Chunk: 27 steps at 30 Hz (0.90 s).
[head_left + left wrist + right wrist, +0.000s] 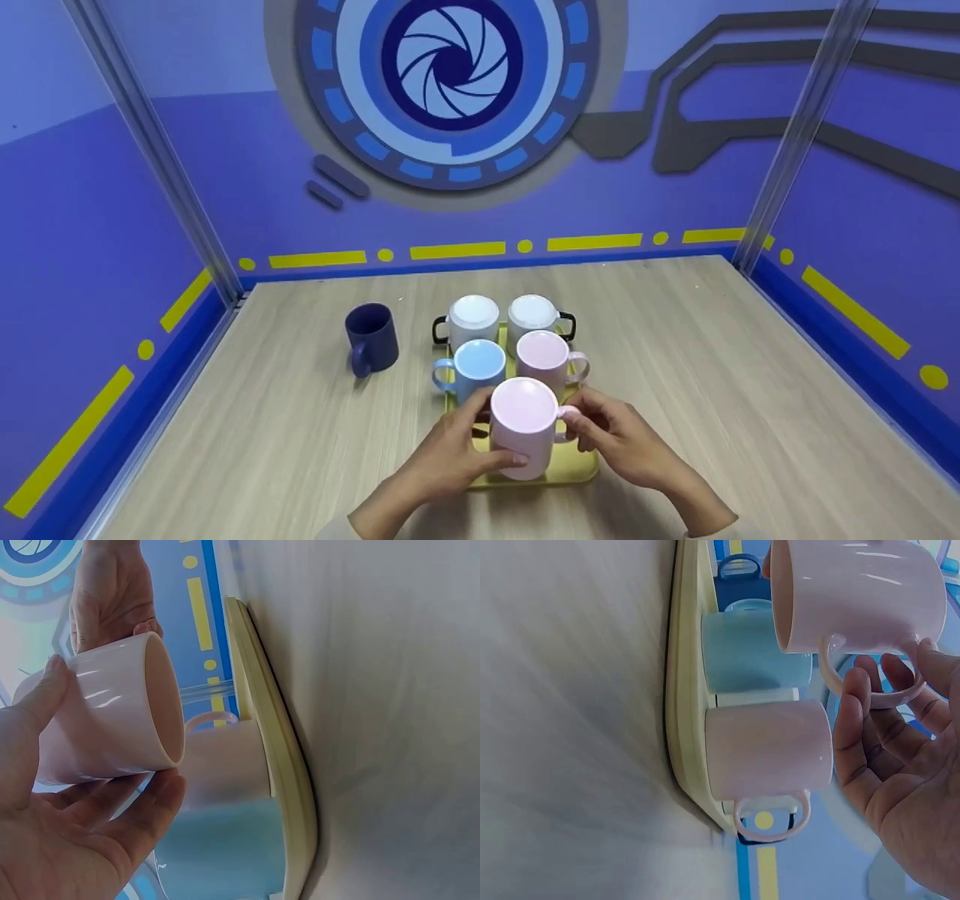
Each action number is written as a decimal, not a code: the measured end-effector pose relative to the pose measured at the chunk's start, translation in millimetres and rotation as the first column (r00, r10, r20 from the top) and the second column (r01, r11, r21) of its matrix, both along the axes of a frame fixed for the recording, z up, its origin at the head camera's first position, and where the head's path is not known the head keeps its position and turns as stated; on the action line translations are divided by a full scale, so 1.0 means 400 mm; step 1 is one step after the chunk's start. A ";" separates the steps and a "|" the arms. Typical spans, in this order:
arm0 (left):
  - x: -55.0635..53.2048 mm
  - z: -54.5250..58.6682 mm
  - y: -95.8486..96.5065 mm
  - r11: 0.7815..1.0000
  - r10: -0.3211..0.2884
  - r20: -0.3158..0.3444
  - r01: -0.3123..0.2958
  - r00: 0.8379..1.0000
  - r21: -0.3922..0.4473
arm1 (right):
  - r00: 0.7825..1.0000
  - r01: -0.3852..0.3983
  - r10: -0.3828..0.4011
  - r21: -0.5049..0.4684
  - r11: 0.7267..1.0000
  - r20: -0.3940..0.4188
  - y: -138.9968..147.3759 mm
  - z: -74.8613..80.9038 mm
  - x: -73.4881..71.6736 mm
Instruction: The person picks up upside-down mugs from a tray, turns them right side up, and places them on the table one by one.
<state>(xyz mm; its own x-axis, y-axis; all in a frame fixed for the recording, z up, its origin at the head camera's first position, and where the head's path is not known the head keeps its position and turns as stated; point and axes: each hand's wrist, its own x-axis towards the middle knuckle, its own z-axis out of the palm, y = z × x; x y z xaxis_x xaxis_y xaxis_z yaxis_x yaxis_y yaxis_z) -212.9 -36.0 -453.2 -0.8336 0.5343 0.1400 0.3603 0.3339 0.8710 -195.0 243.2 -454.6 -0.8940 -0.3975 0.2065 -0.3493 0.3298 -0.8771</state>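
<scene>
A pink mug (525,420) hangs upside down over the near end of the yellow tray (576,471). My left hand (448,456) grips its body, thumb on the near side and fingers round the far side. At the handle, my right hand (626,439) pinches the loop with thumb and fingertips. In the left wrist view the mug's open rim (166,701) faces down, a gap above the tray. Just behind it on the tray, also bottom up, stand a light blue mug (480,366) and a second pink mug (769,750).
Two white mugs with black handles, one left (474,313) and one right (532,313), stand bottom up at the tray's far end. A dark blue mug (375,341) sits upright on the wooden table (277,420), left of the tray. Blue panels (525,225) wall the table in.
</scene>
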 end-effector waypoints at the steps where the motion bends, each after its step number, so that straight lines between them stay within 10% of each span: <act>1: 0.002 -0.001 -0.004 1.000 0.001 0.003 -0.001 1.000 -0.002 | 1.000 -0.005 0.005 0.007 1.000 -0.003 -0.004 -0.002 0.001; 27: 0.000 -0.021 -0.007 0.996 -0.055 -0.075 0.049 0.996 -0.073 | 0.990 0.129 -0.128 0.018 0.991 -0.060 -0.021 0.008 0.007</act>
<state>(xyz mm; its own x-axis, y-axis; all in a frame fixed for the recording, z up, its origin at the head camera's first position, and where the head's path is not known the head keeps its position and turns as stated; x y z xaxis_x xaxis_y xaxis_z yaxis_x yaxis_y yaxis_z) -213.0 -38.8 -461.7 -0.7926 0.5876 0.1626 0.4437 0.3730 0.8149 -192.2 235.0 -451.5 -0.9246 -0.2849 0.2528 -0.3534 0.3942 -0.8484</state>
